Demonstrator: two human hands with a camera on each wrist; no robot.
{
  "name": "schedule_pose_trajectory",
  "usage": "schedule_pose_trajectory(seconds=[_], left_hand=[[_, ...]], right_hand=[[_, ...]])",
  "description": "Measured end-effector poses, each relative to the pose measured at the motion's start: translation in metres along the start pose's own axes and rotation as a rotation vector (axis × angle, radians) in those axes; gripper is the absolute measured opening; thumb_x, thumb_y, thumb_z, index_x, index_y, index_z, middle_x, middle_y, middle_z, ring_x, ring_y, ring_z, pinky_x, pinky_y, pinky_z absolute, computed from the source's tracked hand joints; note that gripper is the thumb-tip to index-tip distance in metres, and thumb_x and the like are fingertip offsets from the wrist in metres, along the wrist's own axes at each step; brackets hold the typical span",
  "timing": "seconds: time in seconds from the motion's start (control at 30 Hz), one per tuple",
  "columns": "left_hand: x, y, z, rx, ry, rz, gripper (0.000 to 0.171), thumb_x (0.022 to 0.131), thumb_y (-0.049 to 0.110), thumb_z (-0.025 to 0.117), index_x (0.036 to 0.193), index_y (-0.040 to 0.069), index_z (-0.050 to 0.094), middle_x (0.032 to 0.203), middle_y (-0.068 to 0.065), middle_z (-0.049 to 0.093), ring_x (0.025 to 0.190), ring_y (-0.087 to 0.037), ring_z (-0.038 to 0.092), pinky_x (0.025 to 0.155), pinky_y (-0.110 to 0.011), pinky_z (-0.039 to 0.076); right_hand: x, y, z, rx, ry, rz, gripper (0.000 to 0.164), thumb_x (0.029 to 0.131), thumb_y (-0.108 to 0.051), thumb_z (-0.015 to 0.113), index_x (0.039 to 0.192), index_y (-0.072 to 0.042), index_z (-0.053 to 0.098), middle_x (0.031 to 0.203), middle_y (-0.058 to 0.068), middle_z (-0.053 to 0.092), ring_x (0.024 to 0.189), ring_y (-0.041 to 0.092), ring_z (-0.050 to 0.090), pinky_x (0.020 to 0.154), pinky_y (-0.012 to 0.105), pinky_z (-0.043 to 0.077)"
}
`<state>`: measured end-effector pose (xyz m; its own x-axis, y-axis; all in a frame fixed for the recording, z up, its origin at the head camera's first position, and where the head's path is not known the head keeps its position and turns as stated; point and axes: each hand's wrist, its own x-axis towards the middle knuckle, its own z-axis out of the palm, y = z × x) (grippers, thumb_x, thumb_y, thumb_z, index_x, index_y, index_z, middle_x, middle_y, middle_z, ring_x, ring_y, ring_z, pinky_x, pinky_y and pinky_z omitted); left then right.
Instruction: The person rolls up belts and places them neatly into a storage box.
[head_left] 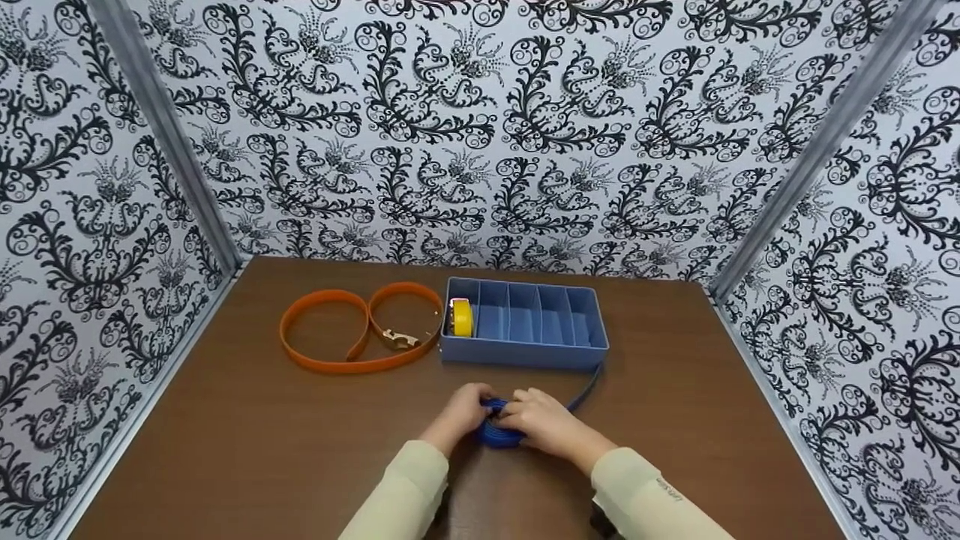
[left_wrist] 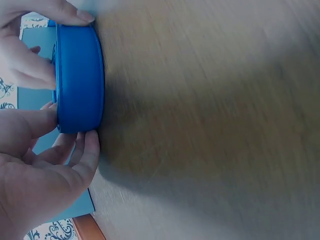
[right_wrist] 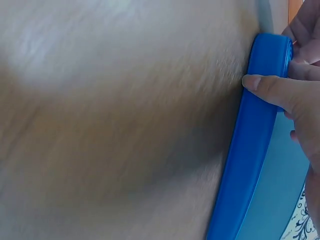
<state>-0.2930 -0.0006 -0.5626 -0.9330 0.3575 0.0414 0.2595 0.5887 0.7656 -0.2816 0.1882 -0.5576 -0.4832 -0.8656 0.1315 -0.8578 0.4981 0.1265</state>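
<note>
A blue belt (head_left: 501, 437) stands on its edge on the table, wound into a coil between the two hands, with a loose end running back toward the organizer. My left hand (head_left: 461, 412) holds the coil's left side; in the left wrist view its thumb and fingers (left_wrist: 89, 155) curl about the outer turn. From the other side my right hand (head_left: 551, 424) grips it, thumb on the outer face and fingers reaching into the middle of the coil. In the right wrist view that thumb (right_wrist: 262, 85) presses the blue strap (right_wrist: 245, 160) where it meets the roll.
Behind the hands is a blue-grey organizer (head_left: 525, 354) with several compartments. A rolled yellow belt (head_left: 463, 319) sits in its leftmost one. Left of it an orange belt (head_left: 326, 366) with a gold-coloured buckle (head_left: 400, 340) lies in two loops. Patterned walls (head_left: 480, 150) enclose the table (head_left: 300, 450).
</note>
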Motion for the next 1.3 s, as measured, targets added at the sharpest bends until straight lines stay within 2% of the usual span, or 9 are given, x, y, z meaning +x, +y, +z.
schedule_pose_trajectory(seconds=[0.17,0.33,0.47,0.57,0.63,0.8,0.97,1.1,1.3], left_hand=[[0.002,-0.003,-0.001,-0.015,-0.019,0.030,0.020,0.082,-0.013,0.063,0.098,-0.004,0.071,0.094,-0.016,0.069,0.093,-0.033,0.063,0.084,-0.044,0.050],[0.002,-0.006,-0.001,-0.011,-0.029,0.061,0.018,0.083,-0.012,0.064,0.097,-0.004,0.071,0.094,-0.015,0.069,0.092,-0.032,0.063,0.084,-0.044,0.050],[0.001,-0.006,0.001,-0.010,-0.030,0.070,0.019,0.084,-0.010,0.064,0.099,-0.003,0.072,0.096,-0.014,0.070,0.094,-0.031,0.064,0.085,-0.043,0.050],[0.000,-0.006,0.003,-0.005,-0.020,0.073,0.021,0.084,-0.009,0.064,0.101,-0.003,0.073,0.099,-0.014,0.070,0.097,-0.032,0.064,0.086,-0.043,0.050],[-0.002,-0.006,0.005,-0.013,-0.009,0.076,0.023,0.081,-0.008,0.065,0.103,-0.003,0.072,0.102,-0.015,0.070,0.098,-0.033,0.064,0.087,-0.044,0.050],[-0.003,-0.004,0.010,-0.034,0.013,0.070,0.035,0.073,-0.006,0.068,0.109,-0.004,0.070,0.107,-0.017,0.069,0.101,-0.034,0.062,0.088,-0.046,0.049],[-0.004,-0.001,0.014,-0.041,0.046,0.001,0.038,0.073,-0.007,0.066,0.111,-0.003,0.069,0.108,-0.017,0.068,0.101,-0.033,0.062,0.085,-0.046,0.050],[-0.004,-0.002,0.016,-0.046,0.083,0.000,0.035,0.073,-0.006,0.067,0.108,-0.002,0.070,0.105,-0.016,0.069,0.098,-0.032,0.063,0.085,-0.045,0.050],[-0.003,0.001,0.019,-0.005,0.139,-0.008,0.027,0.075,-0.005,0.071,0.102,-0.004,0.071,0.098,-0.016,0.069,0.094,-0.033,0.064,0.083,-0.045,0.051]], right_hand=[[-0.001,0.005,0.002,-0.013,0.038,-0.039,0.031,0.075,-0.024,0.085,0.105,-0.025,0.076,0.102,-0.012,0.068,0.085,0.014,0.047,0.071,0.033,0.042],[0.002,0.007,0.007,-0.077,0.108,-0.112,0.020,0.078,-0.025,0.082,0.098,-0.026,0.077,0.090,-0.012,0.068,0.079,0.014,0.048,0.067,0.029,0.038],[0.004,0.006,0.009,-0.132,0.171,-0.161,0.016,0.077,-0.024,0.083,0.092,-0.025,0.076,0.080,-0.011,0.066,0.076,0.014,0.048,0.066,0.029,0.037],[0.005,0.004,0.010,-0.161,0.204,-0.166,0.015,0.076,-0.021,0.083,0.088,-0.024,0.076,0.075,-0.011,0.065,0.074,0.014,0.050,0.065,0.029,0.037],[0.005,0.002,0.010,-0.179,0.198,-0.151,0.018,0.072,-0.021,0.084,0.087,-0.024,0.075,0.076,-0.010,0.065,0.076,0.014,0.051,0.066,0.028,0.038],[0.006,-0.002,0.009,-0.228,0.118,-0.089,0.028,0.063,-0.029,0.087,0.085,-0.022,0.073,0.081,-0.010,0.066,0.082,0.014,0.054,0.070,0.028,0.040],[0.010,-0.006,0.011,-0.231,0.158,-0.076,0.024,0.063,-0.033,0.086,0.076,-0.019,0.071,0.076,-0.008,0.065,0.077,0.015,0.055,0.068,0.029,0.040],[0.012,-0.013,0.009,-0.198,0.161,-0.024,0.027,0.062,-0.034,0.087,0.070,-0.015,0.070,0.070,-0.005,0.064,0.073,0.016,0.055,0.067,0.030,0.043],[0.012,-0.020,0.004,-0.143,0.107,0.087,0.027,0.063,-0.033,0.087,0.068,-0.013,0.069,0.068,-0.001,0.062,0.070,0.018,0.054,0.064,0.032,0.045]])
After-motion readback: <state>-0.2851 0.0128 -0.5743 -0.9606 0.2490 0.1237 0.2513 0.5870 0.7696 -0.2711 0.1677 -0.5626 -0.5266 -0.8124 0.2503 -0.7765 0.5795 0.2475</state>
